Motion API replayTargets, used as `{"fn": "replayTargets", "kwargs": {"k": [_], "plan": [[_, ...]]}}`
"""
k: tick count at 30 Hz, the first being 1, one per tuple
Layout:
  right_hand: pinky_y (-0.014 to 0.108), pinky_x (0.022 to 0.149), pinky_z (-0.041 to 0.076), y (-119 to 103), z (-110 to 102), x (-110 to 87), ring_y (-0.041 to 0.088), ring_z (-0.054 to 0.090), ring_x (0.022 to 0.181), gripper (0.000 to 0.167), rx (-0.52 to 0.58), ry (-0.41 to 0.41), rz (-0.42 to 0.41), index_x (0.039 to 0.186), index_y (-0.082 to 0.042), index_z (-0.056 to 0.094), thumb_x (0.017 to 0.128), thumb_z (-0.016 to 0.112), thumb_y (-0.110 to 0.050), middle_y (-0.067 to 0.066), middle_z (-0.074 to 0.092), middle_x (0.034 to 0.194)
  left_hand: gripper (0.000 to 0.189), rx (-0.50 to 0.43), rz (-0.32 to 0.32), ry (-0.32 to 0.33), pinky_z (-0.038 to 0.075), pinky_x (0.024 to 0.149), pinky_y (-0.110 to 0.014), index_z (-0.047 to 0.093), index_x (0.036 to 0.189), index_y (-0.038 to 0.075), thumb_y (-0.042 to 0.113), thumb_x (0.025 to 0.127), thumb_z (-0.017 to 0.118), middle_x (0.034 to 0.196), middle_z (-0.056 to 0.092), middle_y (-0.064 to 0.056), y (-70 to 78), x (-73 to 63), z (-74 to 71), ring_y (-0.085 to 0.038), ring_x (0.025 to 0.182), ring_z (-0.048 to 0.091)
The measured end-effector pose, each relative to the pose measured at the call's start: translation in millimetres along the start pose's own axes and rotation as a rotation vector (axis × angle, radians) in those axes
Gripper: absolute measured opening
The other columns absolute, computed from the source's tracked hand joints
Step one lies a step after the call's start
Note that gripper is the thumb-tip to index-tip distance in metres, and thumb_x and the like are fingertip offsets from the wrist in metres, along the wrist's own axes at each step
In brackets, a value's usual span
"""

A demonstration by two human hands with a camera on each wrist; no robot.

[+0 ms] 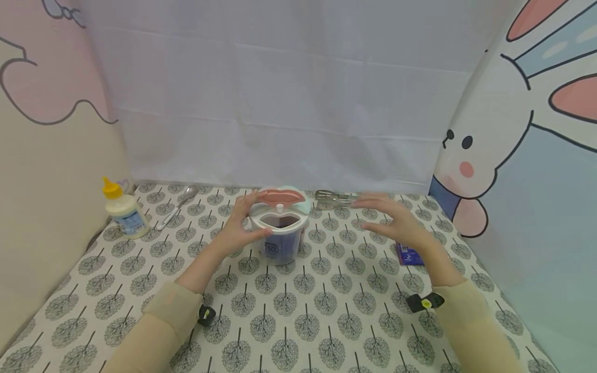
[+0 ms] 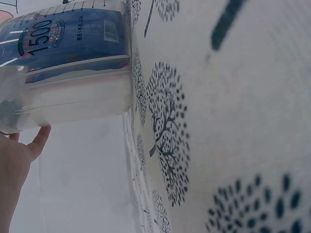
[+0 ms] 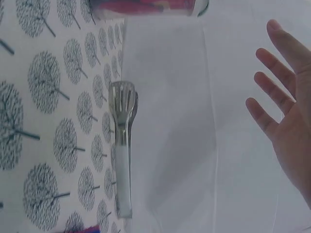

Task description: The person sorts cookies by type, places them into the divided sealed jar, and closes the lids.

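A clear plastic measuring cup [image 1: 281,251] marked 1500 stands upright on the patterned cloth. Something blue and printed shows through its wall, also in the left wrist view. On top sits a white lid [image 1: 288,226] with a pink panel and a mouth-shaped opening. My left hand [image 1: 237,228] holds the cup at its upper left side, thumb at the front of the rim and fingers toward the back. To the right, my right hand [image 1: 394,220] hovers apart from the cup, fingers spread and nothing in them. Metal tongs [image 3: 123,150] lie beyond the right hand, near the back wall.
At the left stand a glue-like bottle [image 1: 127,212] with a yellow nozzle and, beside it, a lying spoon [image 1: 177,207] with a pale handle. A blue packet [image 1: 408,255] lies partly hidden under the right forearm. White sheeting [image 1: 280,103] closes off the table's back.
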State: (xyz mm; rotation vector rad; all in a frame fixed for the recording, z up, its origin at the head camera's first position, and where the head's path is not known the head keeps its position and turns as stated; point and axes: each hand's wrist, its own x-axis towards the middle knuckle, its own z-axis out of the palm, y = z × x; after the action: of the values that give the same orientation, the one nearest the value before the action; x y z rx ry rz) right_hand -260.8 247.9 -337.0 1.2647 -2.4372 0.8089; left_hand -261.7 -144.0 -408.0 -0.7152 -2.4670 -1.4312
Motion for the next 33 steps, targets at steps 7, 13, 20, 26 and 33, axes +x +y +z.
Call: {"fn": "replayTargets", "kwargs": {"k": [7, 13, 20, 26, 33], "plan": [[0.055, 0.106, 0.032, 31, -14, -41.8, 0.018, 0.040, 0.131, 0.056, -0.020, -0.034, 0.132, 0.132, -0.013, 0.055, 0.079, 0.074, -0.008, 0.007, 0.055, 0.132, 0.086, -0.006, -0.001, -0.006, 0.038, 0.100, -0.060, 0.028, 0.145, 0.040, 0.032, 0.075, 0.078, 0.154, 0.017, -0.009, -0.3, 1.1, -0.8, -0.035, 0.133, 0.032], [0.064, 0.101, 0.032, 52, -21, -73.7, 0.039, 0.036, 0.131, 0.057, -0.007, -0.101, 0.323, 0.135, -0.013, 0.051, 0.082, 0.072, -0.016, 0.016, 0.049, 0.137, 0.086, -0.004, -0.001, 0.000, 0.038, 0.099, -0.061, 0.028, 0.145, 0.041, 0.032, 0.075, 0.078, 0.154, 0.016, -0.011, 0.3, 1.3, -1.9, -0.036, 0.132, 0.032], [0.066, 0.100, 0.034, 72, -21, -105.2, 0.051, 0.037, 0.126, 0.060, -0.017, -0.217, 0.539, 0.138, -0.011, 0.047, 0.085, 0.070, -0.026, 0.024, 0.041, 0.142, 0.087, -0.006, 0.002, -0.005, 0.037, 0.100, -0.061, 0.028, 0.145, 0.039, 0.032, 0.075, 0.078, 0.156, 0.015, -0.007, -0.2, 0.7, -1.3, -0.036, 0.135, 0.029], [0.064, 0.094, 0.040, 84, -21, -121.3, 0.051, 0.044, 0.120, 0.061, -0.055, -0.277, 0.589, 0.136, -0.008, 0.049, 0.082, 0.072, -0.025, 0.026, 0.046, 0.137, 0.087, 0.003, 0.000, -0.008, 0.037, 0.101, -0.061, 0.026, 0.146, 0.041, 0.035, 0.075, 0.077, 0.155, 0.016, -0.007, -1.8, 0.1, 0.1, -0.036, 0.133, 0.031], [0.062, 0.090, 0.043, 96, -18, -130.9, 0.049, 0.051, 0.112, 0.064, -0.118, -0.358, 0.558, 0.134, -0.006, 0.051, 0.078, 0.076, -0.023, 0.029, 0.052, 0.129, 0.088, 0.009, 0.002, -0.010, 0.036, 0.103, -0.058, 0.025, 0.145, 0.042, 0.037, 0.075, 0.077, 0.153, 0.019, -0.002, -2.5, 0.0, -0.5, -0.033, 0.135, 0.029]]}}
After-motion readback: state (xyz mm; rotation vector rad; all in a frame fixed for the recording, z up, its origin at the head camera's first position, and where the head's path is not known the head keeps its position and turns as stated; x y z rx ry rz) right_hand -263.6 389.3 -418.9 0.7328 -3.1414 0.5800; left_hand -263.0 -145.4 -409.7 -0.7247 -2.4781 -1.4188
